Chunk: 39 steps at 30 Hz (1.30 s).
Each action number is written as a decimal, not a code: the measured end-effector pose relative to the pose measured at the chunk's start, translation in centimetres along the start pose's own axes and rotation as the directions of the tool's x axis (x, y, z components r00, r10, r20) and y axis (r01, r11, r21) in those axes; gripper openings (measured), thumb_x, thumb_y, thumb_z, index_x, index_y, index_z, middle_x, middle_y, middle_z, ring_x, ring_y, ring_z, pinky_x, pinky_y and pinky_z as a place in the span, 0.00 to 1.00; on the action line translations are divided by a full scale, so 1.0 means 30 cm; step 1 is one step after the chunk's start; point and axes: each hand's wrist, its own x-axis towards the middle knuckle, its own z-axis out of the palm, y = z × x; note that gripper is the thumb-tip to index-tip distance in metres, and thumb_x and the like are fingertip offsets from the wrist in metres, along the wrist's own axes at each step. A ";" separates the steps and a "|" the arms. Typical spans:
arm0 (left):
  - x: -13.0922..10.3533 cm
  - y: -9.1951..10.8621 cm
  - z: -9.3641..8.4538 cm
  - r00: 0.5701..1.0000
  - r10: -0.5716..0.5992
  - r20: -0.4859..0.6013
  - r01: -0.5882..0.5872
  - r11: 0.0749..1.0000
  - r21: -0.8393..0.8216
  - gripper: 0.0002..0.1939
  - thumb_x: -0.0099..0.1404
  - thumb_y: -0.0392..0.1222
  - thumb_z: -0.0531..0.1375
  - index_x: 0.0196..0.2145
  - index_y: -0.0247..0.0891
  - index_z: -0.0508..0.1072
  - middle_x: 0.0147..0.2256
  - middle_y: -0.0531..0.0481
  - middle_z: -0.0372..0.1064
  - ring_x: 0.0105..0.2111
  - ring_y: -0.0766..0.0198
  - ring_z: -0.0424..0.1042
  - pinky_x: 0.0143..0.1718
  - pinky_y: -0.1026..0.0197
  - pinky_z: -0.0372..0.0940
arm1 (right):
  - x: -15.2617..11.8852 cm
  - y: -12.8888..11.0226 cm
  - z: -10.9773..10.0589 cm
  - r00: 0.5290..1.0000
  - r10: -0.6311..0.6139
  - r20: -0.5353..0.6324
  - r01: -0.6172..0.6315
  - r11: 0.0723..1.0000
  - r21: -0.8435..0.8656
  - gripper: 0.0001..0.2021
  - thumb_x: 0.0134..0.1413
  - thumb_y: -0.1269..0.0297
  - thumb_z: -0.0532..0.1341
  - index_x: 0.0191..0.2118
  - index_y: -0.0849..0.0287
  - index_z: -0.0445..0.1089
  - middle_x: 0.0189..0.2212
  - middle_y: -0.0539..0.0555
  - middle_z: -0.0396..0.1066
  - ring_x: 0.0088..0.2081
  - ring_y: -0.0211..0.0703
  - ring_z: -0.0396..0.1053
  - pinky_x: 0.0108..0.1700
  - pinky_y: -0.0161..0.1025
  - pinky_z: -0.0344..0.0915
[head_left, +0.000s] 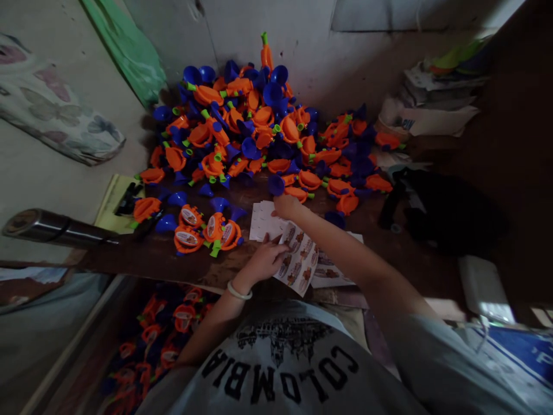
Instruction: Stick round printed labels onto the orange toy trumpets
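Note:
My left hand [268, 257], with a pale bangle on its wrist, grips the left edge of a sheet of oval stickers [300, 259]. Its fingertips rest beside a white sheet [261, 222] with small marks. My right hand [287, 207] reaches across at the far edge of that white sheet, beside a blue horn bell [276, 185] and an orange toy horn [296, 194]. Its fingers are mostly hidden, so any hold is unclear. Another sticker sheet [330, 274] lies under my right forearm. Left of my hands, several toy horns [188, 239] carry oval stickers.
A large heap of orange and blue toy horns [250, 127] fills the table's back. More stickered horns [184, 317] lie below the table edge. A metal cylinder [56, 227] stands left; a black bag-like object [449, 207] and stacked papers [436, 98] are right.

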 end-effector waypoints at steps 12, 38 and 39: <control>-0.049 -0.011 -0.003 0.995 0.029 -0.097 -0.039 0.994 -0.105 0.18 0.69 0.30 0.56 0.47 0.42 0.83 0.43 0.46 0.86 0.47 0.56 0.84 0.72 0.38 0.62 | -0.055 0.055 0.003 0.998 0.048 -0.050 -0.032 0.962 0.271 0.23 0.67 0.57 0.68 0.63 0.59 0.71 0.62 0.62 0.74 0.58 0.54 0.76 0.61 0.56 0.75; 0.009 0.212 -0.123 0.929 0.007 -0.370 -0.105 0.963 -0.246 0.21 0.71 0.40 0.68 0.60 0.45 0.75 0.53 0.47 0.83 0.50 0.60 0.83 0.53 0.62 0.76 | -0.721 0.152 0.276 0.729 0.446 -0.519 0.357 0.399 0.844 0.20 0.59 0.62 0.73 0.57 0.46 0.77 0.48 0.51 0.82 0.47 0.45 0.81 0.46 0.43 0.79; 0.016 0.219 -0.123 0.921 0.007 -0.389 -0.105 0.967 -0.232 0.19 0.71 0.39 0.68 0.58 0.44 0.77 0.51 0.48 0.84 0.47 0.62 0.84 0.49 0.64 0.76 | -0.729 0.157 0.265 0.708 0.443 -0.550 0.345 0.463 0.817 0.17 0.60 0.64 0.72 0.54 0.47 0.79 0.45 0.50 0.83 0.45 0.45 0.81 0.46 0.43 0.78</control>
